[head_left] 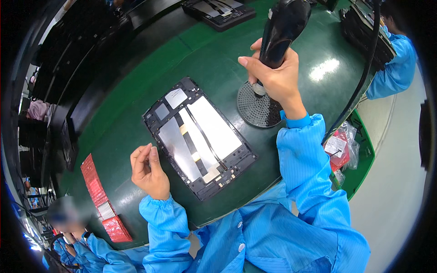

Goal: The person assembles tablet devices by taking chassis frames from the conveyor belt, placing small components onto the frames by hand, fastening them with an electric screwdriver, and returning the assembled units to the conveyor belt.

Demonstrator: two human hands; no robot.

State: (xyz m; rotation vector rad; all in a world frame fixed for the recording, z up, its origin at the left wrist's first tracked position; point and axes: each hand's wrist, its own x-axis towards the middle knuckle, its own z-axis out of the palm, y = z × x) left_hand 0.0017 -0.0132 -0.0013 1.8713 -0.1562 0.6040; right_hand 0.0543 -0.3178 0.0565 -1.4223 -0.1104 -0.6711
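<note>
My right hand [275, 77] is wrapped round a black electric screwdriver [284, 29], held upright. Its lower end is over a round grey screw tray [255, 107] full of small holes, with dark screws at its right side. Whether the tip touches the tray is hidden. Left of the tray lies an opened tablet [198, 141], its inside facing up, with silver and white panels, dark ribbon cables and a black frame. Beside its left edge my left hand [151, 173] is raised, fingers curled and thumb against them; anything between the fingertips is too small to make out.
A red bubble-wrap strip [95, 182] lies on the green table [123, 113] at left. More tablet parts [221, 13] sit at the far edge. A black cable [364, 77] hangs at right, above a green bin [364, 159] with plastic bags. Co-workers sit at far right and lower left.
</note>
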